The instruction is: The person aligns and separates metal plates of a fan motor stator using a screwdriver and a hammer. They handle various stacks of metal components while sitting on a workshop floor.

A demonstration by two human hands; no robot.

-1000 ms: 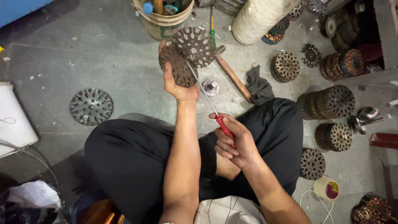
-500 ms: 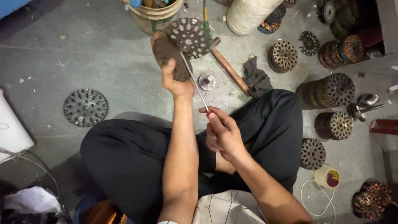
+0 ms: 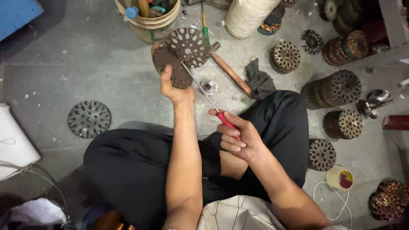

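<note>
seated cross-legged on bare grey floor (image 3: pixel 85 64), open room to the left, crowded right with stacked slotted cores (image 3: pixel 334 87). left hand (image 3: pixel 174 87) clamped on rusty round disc stack (image 3: pixel 172 66), one disc (image 3: pixel 187 47) fanned up beside bucket (image 3: pixel 149 25). right hand (image 3: pixel 238 138) fisted around red-handled screwdriver (image 3: pixel 204 91), long axis running up-left, tip at the discs.

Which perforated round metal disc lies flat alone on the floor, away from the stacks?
The dark slotted disc left of the person's knee; the others are stacked right or held.
</note>
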